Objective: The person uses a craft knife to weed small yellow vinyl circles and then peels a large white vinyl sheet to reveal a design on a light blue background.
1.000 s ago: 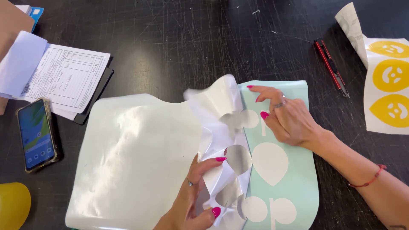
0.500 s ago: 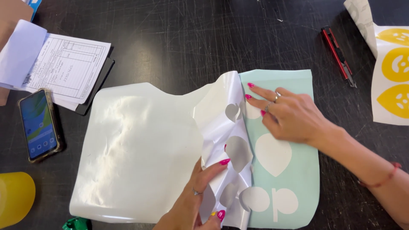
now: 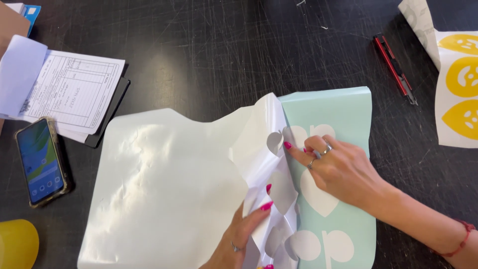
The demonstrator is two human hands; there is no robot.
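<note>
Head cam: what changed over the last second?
The peeled white vinyl sheet has folded further left, baring more of the mint backing sheet. The right hand slid toward the peel line, fingertips pressing. The left hand still grips the peeled sheet. Phone, utility knife, yellow stickers unchanged.

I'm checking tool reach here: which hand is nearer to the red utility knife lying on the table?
Right. The right hand presses on the pale green sheet, below and left of the red utility knife. The left hand grips the peeled white film near the bottom edge, much farther away.
</note>
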